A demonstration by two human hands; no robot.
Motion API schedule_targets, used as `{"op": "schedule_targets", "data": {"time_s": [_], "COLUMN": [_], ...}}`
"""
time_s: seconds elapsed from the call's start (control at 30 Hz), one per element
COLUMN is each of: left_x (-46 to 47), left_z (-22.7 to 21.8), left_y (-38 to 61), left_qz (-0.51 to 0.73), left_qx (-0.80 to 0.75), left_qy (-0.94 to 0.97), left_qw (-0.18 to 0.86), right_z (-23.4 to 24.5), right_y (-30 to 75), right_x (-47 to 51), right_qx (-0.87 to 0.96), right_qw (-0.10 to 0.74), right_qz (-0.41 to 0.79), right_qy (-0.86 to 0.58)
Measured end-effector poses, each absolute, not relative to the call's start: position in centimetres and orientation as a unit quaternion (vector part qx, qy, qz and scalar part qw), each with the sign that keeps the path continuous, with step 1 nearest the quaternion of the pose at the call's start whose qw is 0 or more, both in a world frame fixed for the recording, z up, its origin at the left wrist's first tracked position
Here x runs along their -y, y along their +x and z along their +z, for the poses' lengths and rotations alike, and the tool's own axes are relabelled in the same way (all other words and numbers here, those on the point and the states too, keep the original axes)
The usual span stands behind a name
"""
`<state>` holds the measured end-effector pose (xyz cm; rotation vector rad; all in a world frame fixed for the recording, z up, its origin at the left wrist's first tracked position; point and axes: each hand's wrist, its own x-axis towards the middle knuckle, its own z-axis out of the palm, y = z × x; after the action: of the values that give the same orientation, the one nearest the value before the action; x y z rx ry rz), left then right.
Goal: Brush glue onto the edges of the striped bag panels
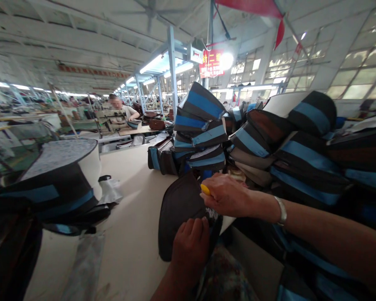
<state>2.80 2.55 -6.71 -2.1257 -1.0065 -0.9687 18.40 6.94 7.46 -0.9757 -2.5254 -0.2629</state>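
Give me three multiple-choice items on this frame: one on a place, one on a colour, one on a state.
1. Where is the seated person?
A. By the windows at right
B. At a sewing machine, left of the tall stack
C. Between the two hands

2. What colour is the small item at the right hand?
A. Yellow
B. Red
C. White

3. What state is the dark panel in?
A. Flat on the floor
B. Hung on a rack
C. Held up by both hands

1 B: the person sits left of the stack.
2 A: yellow shows beside the fingers.
3 C: the left hand grips it low, the right high.
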Motion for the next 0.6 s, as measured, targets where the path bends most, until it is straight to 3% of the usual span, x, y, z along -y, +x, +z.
{"op": "schedule_targets", "data": {"time_s": [0.2, 0.27, 0.37, 0.47, 0.6], "left_x": [-2.7, -2.6, -2.2, -1.9, -2.2], "left_z": [-6.5, -5.6, -3.8, -2.6, -3.0], "left_y": [1.9, 0.6, -2.1, -4.7, -7.1], "left_qz": [-0.392, -0.426, -0.463, -0.486, -0.510], "left_qx": [0.376, 0.379, 0.418, 0.503, 0.584], "left_qy": [-0.795, -0.782, -0.765, -0.712, -0.629], "left_qw": [0.269, 0.251, 0.159, 0.062, 0.063], "right_z": [7.0, 7.2, 6.4, 3.5, -0.2], "right_y": [18.6, 19.4, 20.6, 20.2, 16.6], "right_x": [-7.7, -7.9, -7.8, -6.9, -5.2], "right_qx": [0.902, 0.849, 0.636, 0.447, 0.348], "right_qw": [0.269, 0.380, 0.574, 0.538, 0.485], "right_qz": [-0.038, 0.050, 0.353, 0.658, 0.792], "right_qy": [-0.334, -0.363, -0.375, -0.278, -0.126]}}
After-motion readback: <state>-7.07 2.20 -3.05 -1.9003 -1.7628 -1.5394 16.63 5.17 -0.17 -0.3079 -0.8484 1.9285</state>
